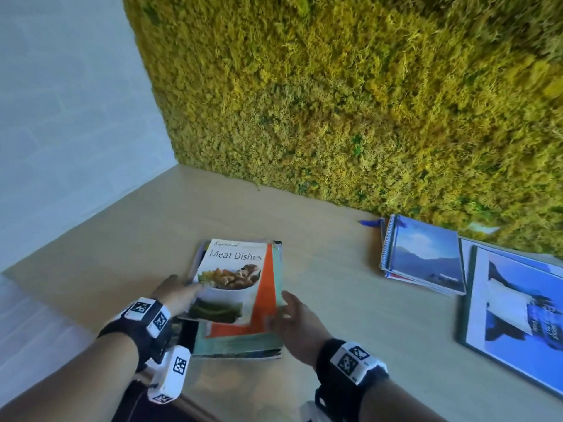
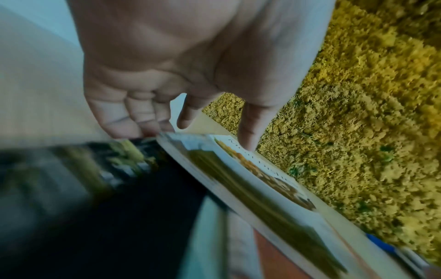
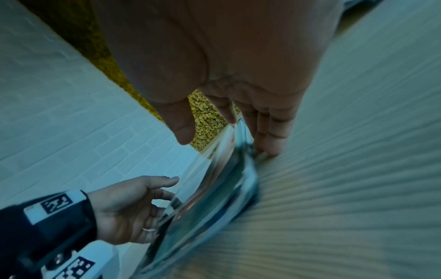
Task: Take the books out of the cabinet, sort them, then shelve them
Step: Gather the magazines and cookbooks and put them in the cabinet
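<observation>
A stack of books lies on the wooden top, and its uppermost book is the white "Meat Dishes" cookbook. My left hand is at the stack's left side. In the left wrist view my left hand has its thumb on the cookbook cover and its fingers at the edge below, with that side tilted up. My right hand rests against the stack's right edge. The right wrist view shows my right hand with straight fingers beside the stack and the thumb free.
At the back right lie a spiral notebook with a mountain cover and a larger blue-and-white book. A moss wall rises behind the top, and a white brick wall stands at the left. The top's front edge runs below my wrists.
</observation>
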